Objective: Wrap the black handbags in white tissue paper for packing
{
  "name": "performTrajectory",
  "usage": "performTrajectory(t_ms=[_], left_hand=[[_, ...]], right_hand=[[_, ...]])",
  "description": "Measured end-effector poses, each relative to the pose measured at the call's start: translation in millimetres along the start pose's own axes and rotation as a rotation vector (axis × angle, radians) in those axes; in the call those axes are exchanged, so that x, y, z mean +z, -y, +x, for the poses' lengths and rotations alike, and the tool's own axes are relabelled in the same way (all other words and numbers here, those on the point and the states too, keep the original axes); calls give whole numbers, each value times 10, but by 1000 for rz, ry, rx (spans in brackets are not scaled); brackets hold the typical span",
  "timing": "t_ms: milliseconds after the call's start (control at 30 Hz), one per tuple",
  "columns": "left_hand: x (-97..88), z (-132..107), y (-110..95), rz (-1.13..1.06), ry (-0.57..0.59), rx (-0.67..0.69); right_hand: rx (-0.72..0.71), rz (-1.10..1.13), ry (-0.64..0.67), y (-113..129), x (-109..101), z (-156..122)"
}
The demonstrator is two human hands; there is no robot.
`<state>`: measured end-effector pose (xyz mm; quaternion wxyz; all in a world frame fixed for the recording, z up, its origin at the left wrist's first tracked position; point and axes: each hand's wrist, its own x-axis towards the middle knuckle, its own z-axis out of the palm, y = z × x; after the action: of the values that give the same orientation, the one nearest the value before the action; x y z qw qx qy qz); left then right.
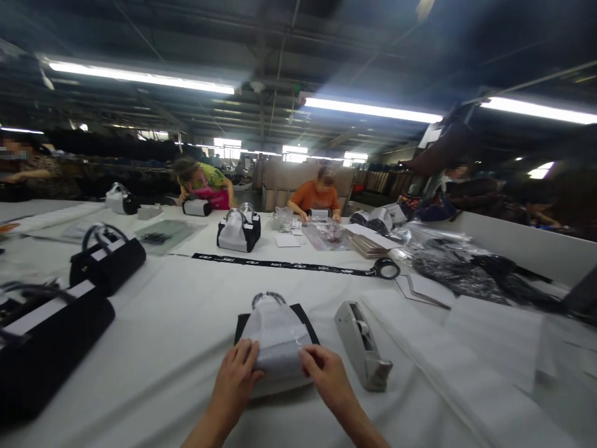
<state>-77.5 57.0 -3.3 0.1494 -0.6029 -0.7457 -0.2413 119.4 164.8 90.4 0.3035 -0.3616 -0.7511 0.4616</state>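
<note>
A black handbag (305,317) stands on the white-covered table in front of me, its body and the base of its handles wrapped in thin white paper (275,333). My left hand (236,371) grips the left side of the wrapped bag, fingers over the paper and thumb lower on the front. At the right side of the paper, my right hand (326,373) pinches thumb and forefinger together at a small shiny strip that looks like clear tape (299,341). Close by on the right is a grey tape dispenser (361,342) with a roll in it.
Unwrapped black handbags (107,261) stand at left. A printed black ribbon (280,264) crosses the table to its roll (387,268). Beyond it sits another wrapped bag (237,230). White sheets (494,336) and clear plastic bags (433,249) lie right. Co-workers (317,194) work opposite.
</note>
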Motion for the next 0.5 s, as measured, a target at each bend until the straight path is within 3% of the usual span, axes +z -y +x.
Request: performTrajectory(t_ms=[100, 233, 500], left_hand=[[-17, -7, -10, -38, 1, -18], [-31, 13, -14, -115, 1, -29], [-71, -3, -7, -253, -5, -57]], right_hand=[[-8, 168, 172, 323, 455, 194], [206, 197, 219, 311, 837, 375], [455, 68, 157, 267, 1017, 547]])
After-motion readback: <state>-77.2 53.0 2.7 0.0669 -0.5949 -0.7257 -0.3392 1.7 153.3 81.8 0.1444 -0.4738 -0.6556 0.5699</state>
